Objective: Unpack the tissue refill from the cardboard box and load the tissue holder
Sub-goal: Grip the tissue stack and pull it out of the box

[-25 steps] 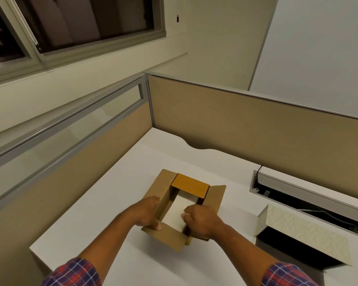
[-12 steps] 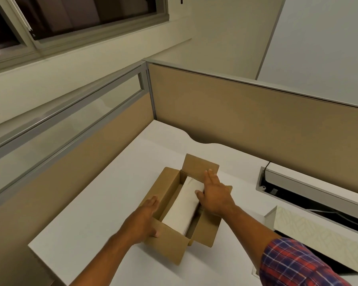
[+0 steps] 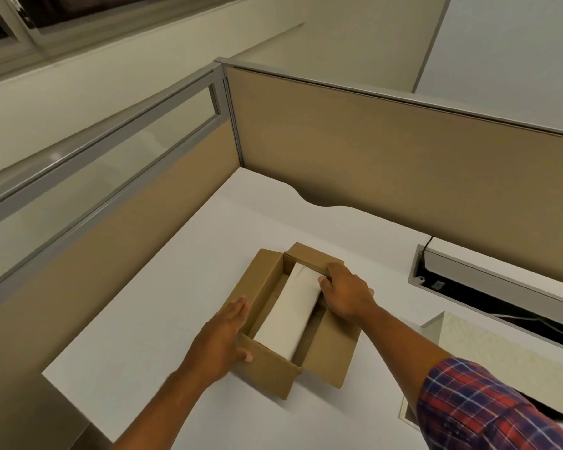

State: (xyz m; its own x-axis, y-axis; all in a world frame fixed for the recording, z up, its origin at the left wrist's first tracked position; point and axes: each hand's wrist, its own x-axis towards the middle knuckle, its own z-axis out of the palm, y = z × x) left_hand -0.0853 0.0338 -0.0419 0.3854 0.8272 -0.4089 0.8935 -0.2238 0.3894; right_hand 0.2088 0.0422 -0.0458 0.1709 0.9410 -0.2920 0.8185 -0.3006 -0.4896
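An open brown cardboard box (image 3: 273, 375) lies on the white desk (image 3: 163, 303), flaps folded outward. Inside it lies the white tissue refill (image 3: 290, 316), lengthwise and leaning toward the box's left wall. My left hand (image 3: 221, 339) presses on the box's left wall, with the thumb on the near wall. My right hand (image 3: 345, 293) sits at the refill's far right corner, fingers curled over by the far flap and thumb touching the refill. The tissue holder (image 3: 501, 355), cream with a leaf pattern, stands at the right edge; my right sleeve hides part of it.
A grey cable trough (image 3: 488, 287) is sunk into the desk at the back right. Tan partition panels (image 3: 403, 177) close off the back and left. The desk's near-left edge (image 3: 75, 404) drops off close to the box.
My right hand moved from the near flaps to the far end, pushing the far flap back and uncovering the refill. The left hand slid along the left wall. The box now lies fully open.
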